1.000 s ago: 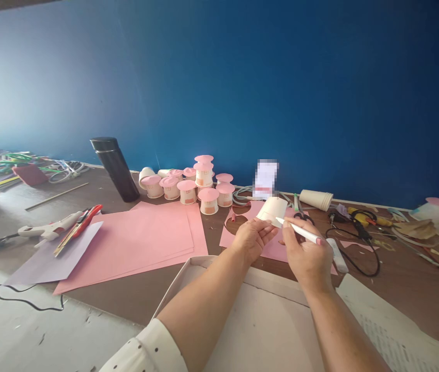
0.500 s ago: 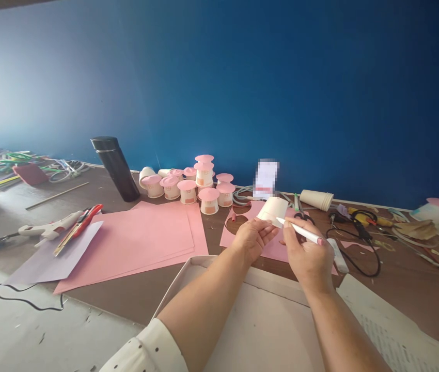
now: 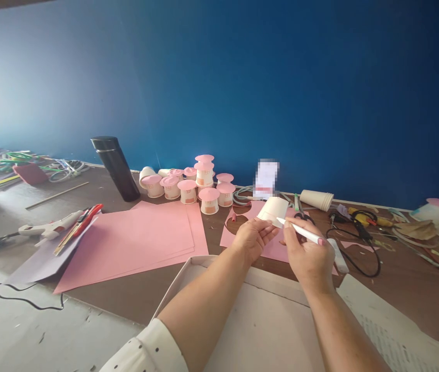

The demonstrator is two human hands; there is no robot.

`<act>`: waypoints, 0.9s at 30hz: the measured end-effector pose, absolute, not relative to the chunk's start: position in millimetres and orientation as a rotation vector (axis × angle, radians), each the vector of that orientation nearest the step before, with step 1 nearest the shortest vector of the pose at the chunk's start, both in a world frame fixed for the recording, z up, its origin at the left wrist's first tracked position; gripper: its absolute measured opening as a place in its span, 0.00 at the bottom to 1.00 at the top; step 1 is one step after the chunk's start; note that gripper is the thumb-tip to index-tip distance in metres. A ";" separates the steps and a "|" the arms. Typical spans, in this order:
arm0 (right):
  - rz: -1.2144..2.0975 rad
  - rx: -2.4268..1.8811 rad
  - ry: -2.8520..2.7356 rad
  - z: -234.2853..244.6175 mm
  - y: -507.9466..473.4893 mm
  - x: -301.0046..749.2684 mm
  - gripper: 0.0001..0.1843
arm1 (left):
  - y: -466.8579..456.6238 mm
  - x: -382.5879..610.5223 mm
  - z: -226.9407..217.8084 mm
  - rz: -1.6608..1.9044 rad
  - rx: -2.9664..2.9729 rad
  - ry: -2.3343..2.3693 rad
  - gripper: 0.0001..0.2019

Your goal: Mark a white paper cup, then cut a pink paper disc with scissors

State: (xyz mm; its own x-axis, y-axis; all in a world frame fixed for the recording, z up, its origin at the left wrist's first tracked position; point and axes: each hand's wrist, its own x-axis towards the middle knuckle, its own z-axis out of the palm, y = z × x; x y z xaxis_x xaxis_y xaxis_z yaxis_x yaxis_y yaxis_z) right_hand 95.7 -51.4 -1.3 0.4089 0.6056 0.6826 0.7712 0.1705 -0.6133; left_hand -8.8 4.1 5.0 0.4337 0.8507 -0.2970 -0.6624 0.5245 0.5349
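A white paper cup (image 3: pixel 274 208) is upside down in my left hand (image 3: pixel 253 239), whose fingers support it near the rim. Faint pink lines show on the cup's side. My right hand (image 3: pixel 309 257) is closed around a white marker (image 3: pixel 303 232) with a pink end, its tip at the cup's lower right side. Beneath both hands lies a pink sheet (image 3: pixel 277 251) with a round hole cut out. Behind and to the left, several upturned cups with pink paper roofs (image 3: pixel 208 195) stand grouped, some with drawn windows and doors.
Pink paper sheets (image 3: pixel 145 235), a glue gun (image 3: pixel 51 225) and a red cutter knife (image 3: pixel 79 227) lie left. A black flask (image 3: pixel 115 169) stands by the blue wall. Stacked cups (image 3: pixel 316 199), cables and a power strip (image 3: pixel 338 255) lie right; a shallow box (image 3: pixel 258 320) is in front.
The lilac sheet under the cutter knife at left has bent upward along its right side. Both hands, the cup and the marker look practically unmoved.
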 end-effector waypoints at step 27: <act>-0.200 -1.522 -1.288 -1.5 -51.3 96.4 0.14 | 3.4 -9.5 6.0 0.985 0.364 0.579 0.06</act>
